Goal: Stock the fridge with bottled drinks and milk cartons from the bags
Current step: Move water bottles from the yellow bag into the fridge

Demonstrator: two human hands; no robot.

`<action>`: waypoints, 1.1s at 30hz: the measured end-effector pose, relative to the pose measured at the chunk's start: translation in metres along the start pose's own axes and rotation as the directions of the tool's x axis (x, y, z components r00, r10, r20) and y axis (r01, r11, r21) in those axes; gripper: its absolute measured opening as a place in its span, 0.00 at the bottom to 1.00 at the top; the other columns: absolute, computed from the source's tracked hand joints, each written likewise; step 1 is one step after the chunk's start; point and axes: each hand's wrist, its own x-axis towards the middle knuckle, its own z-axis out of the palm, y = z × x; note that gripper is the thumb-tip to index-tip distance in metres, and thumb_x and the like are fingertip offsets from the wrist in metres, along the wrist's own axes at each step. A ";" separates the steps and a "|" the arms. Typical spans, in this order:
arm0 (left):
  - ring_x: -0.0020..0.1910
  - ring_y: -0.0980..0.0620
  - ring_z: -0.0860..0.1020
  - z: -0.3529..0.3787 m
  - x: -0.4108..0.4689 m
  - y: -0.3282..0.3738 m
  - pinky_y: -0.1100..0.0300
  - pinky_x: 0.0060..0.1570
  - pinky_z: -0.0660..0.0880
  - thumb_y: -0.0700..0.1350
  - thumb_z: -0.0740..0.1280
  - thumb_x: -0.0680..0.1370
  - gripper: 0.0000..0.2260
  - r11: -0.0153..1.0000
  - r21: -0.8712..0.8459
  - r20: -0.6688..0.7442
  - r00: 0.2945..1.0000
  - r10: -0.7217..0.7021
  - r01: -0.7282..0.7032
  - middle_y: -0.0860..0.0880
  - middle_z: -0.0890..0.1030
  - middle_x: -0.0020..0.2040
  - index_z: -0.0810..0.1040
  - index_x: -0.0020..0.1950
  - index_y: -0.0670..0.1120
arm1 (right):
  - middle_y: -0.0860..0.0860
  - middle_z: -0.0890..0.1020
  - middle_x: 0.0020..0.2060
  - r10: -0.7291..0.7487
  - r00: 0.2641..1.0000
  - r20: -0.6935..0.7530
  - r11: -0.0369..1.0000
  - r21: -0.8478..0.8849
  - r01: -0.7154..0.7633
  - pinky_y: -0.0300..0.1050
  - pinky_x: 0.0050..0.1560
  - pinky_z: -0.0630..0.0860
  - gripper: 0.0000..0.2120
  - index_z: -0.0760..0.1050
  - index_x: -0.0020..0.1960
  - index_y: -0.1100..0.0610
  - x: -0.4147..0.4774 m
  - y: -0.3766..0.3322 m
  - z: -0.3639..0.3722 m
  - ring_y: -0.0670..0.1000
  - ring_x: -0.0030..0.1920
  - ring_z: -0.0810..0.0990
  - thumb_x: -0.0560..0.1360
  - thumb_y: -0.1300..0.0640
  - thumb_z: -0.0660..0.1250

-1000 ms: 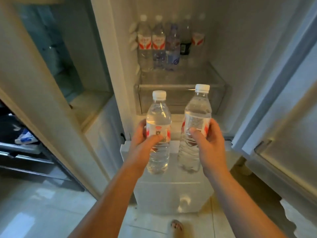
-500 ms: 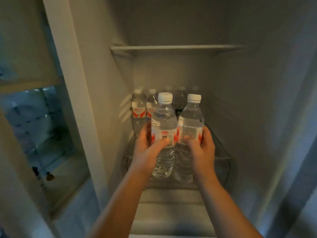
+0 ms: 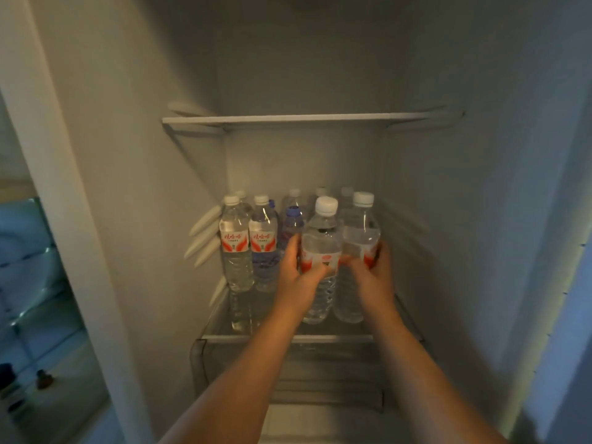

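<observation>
Centre frame: a clear plastic bottle with white cap (image 3: pixel 320 232) stands just left of its twin bottle (image 3: pixel 362 225). Red-labelled plastic bottles (image 3: pixel 248 248) stand further left, on the glass fridge shelf (image 3: pixel 336 338).

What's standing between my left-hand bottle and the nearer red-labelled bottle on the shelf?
In the head view, one blue-capped bottle stands between the red-labelled bottle and the left-hand bottle; the left hand covers part of it.

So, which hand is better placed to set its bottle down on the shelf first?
Probably the right hand: its bottle has free shelf towards the right wall. The left hand is close beside the standing blue-capped bottle, with less room.
</observation>
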 end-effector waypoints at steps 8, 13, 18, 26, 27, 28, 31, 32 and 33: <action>0.55 0.54 0.82 0.010 0.015 -0.037 0.62 0.49 0.79 0.30 0.68 0.73 0.25 0.994 -0.002 0.030 0.993 -0.110 0.111 0.51 0.83 0.55 0.73 0.68 0.48 | 0.49 0.81 0.54 0.069 0.998 0.007 0.997 -0.028 -0.069 0.31 0.40 0.77 0.27 0.69 0.65 0.55 0.010 0.024 -0.014 0.40 0.47 0.82 0.70 0.69 0.71; 0.60 0.57 0.78 0.003 0.012 -0.052 0.66 0.54 0.75 0.33 0.67 0.76 0.29 0.978 0.151 0.126 0.978 -0.164 0.145 0.55 0.79 0.60 0.65 0.73 0.51 | 0.38 0.80 0.55 0.001 0.999 0.046 0.993 -0.120 0.005 0.27 0.48 0.75 0.24 0.69 0.64 0.44 -0.002 0.038 -0.020 0.35 0.54 0.79 0.74 0.62 0.71; 0.65 0.59 0.74 -0.011 0.004 -0.086 0.56 0.64 0.73 0.55 0.72 0.67 0.34 0.877 0.473 0.210 0.957 -0.198 0.078 0.59 0.75 0.65 0.63 0.71 0.63 | 0.49 0.84 0.47 -0.029 0.973 0.228 0.967 -0.239 0.085 0.43 0.48 0.80 0.13 0.78 0.54 0.52 -0.004 0.053 -0.026 0.47 0.50 0.83 0.74 0.67 0.69; 0.56 0.54 0.80 -0.020 0.014 -0.103 0.50 0.57 0.78 0.60 0.74 0.62 0.30 0.810 0.558 0.033 0.970 -0.241 0.182 0.53 0.79 0.58 0.70 0.61 0.55 | 0.46 0.74 0.65 0.299 0.954 0.005 0.686 -0.696 -0.211 0.56 0.62 0.73 0.36 0.60 0.70 0.39 0.011 0.089 -0.030 0.55 0.63 0.75 0.64 0.33 0.62; 0.52 0.53 0.81 -0.020 0.017 -0.104 0.51 0.53 0.79 0.58 0.76 0.62 0.27 0.809 0.546 0.009 0.964 -0.266 0.218 0.53 0.80 0.54 0.69 0.57 0.55 | 0.49 0.72 0.68 0.320 0.947 -0.026 0.647 -0.724 -0.239 0.57 0.64 0.71 0.39 0.57 0.72 0.42 0.015 0.093 -0.029 0.58 0.65 0.73 0.65 0.32 0.61; 0.48 0.53 0.82 -0.019 0.021 -0.105 0.54 0.49 0.79 0.54 0.78 0.64 0.24 0.803 0.545 -0.007 0.959 -0.284 0.242 0.53 0.80 0.50 0.68 0.53 0.54 | 0.51 0.71 0.70 0.330 0.943 -0.044 0.608 -0.754 -0.248 0.58 0.65 0.70 0.39 0.55 0.74 0.44 0.018 0.095 -0.028 0.59 0.66 0.72 0.67 0.33 0.60; 0.38 0.56 0.76 -0.015 0.030 -0.105 0.63 0.37 0.70 0.43 0.76 0.72 0.18 0.756 0.607 -0.055 0.962 -0.268 0.245 0.52 0.76 0.40 0.66 0.45 0.51 | 0.55 0.67 0.72 0.320 0.946 -0.058 0.487 -0.846 -0.217 0.56 0.67 0.67 0.34 0.52 0.77 0.51 0.023 0.103 -0.027 0.60 0.69 0.69 0.76 0.43 0.60; 0.37 0.56 0.74 -0.015 0.032 -0.106 0.64 0.35 0.68 0.42 0.75 0.73 0.16 0.744 0.624 -0.066 0.965 -0.254 0.238 0.50 0.75 0.39 0.66 0.44 0.50 | 0.56 0.67 0.72 0.317 0.947 -0.060 0.467 -0.859 -0.211 0.56 0.66 0.68 0.33 0.53 0.77 0.53 0.026 0.105 -0.026 0.60 0.68 0.69 0.77 0.45 0.59; 0.36 0.56 0.73 -0.014 0.035 -0.107 0.64 0.34 0.67 0.42 0.74 0.74 0.15 0.730 0.638 -0.079 0.964 -0.254 0.245 0.49 0.75 0.39 0.67 0.43 0.49 | 0.56 0.68 0.71 0.312 0.949 -0.054 0.463 -0.863 -0.201 0.56 0.65 0.69 0.32 0.53 0.77 0.54 0.029 0.108 -0.025 0.60 0.67 0.70 0.77 0.45 0.58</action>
